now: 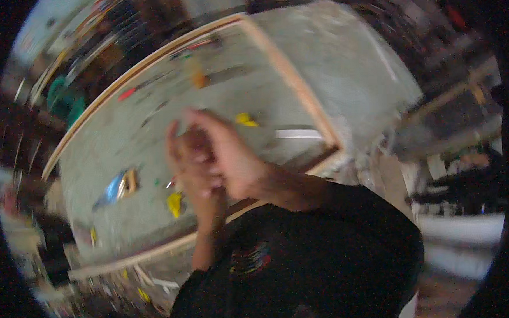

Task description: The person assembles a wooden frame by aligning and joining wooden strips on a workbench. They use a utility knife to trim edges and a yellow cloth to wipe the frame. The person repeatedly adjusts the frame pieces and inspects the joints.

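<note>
My left hand (192, 167) and my right hand (238, 162) are pressed together over the middle of the worktable (152, 129). Motion smears the fingers, and the right hand overlaps part of the left. Whether anything small lies between the palms does not show. Beneath and around the hands, a large light-wood frame (296, 82) rests on the tabletop. Close by lie a yellow piece (245, 119) past the right hand and another yellow item (175, 205) beside the left wrist; their kind is too blurred to name.
A handsaw (116, 187) with a wooden handle lies to the left. Farther back are a red-handled tool (127, 94) and an orange bottle-like object (199, 78). A pale flat strip (299, 134) lies inside the frame's right side. Cluttered shelves and scraps surround the table.
</note>
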### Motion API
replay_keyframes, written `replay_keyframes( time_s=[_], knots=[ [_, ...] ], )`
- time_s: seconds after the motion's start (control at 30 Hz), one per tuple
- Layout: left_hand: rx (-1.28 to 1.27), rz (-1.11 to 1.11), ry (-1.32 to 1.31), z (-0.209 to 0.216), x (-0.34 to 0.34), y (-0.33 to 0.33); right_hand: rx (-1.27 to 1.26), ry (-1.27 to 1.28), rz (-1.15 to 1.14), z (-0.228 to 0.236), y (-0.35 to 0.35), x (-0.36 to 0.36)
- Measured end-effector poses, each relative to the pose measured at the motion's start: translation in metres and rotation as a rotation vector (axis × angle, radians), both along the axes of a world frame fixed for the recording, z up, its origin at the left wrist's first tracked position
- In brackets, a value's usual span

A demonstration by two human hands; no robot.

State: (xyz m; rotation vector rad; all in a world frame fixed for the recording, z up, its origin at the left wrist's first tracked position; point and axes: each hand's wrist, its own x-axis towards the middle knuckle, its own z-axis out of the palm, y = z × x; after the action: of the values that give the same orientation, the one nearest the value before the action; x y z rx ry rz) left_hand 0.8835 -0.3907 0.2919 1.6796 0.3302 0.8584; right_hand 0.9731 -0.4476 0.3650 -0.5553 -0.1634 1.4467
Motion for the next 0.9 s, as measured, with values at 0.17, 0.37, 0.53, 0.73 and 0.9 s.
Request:
replay_keyframes(
  time_s=[0.17,0.37,0.53,0.73,0.9],
  knots=[
    [-0.702,-0.080,-0.274,-0.033,-0.011,-0.019,0.048,-0.154,0.277,0.008,0.005,0.030],
    [-0.435,0.108,-0.109,-0.011,-0.005,-0.025,0.249,-0.178,-0.231,-0.024,-0.005,-0.017],
    [-0.205,0.149,-0.285,0.010,0.015,-0.019,0.402,-0.414,-0.617,-0.057,-0.001,-0.039],
    [-0.100,0.100,0.000,-0.010,0.012,-0.030,0.357,-0.589,-0.657,-0.066,-0.023,-0.017],
    [-0.419,-0.194,0.036,-0.023,0.007,-0.031,0.293,-0.579,-0.671,-0.069,-0.025,-0.005]
  ],
)
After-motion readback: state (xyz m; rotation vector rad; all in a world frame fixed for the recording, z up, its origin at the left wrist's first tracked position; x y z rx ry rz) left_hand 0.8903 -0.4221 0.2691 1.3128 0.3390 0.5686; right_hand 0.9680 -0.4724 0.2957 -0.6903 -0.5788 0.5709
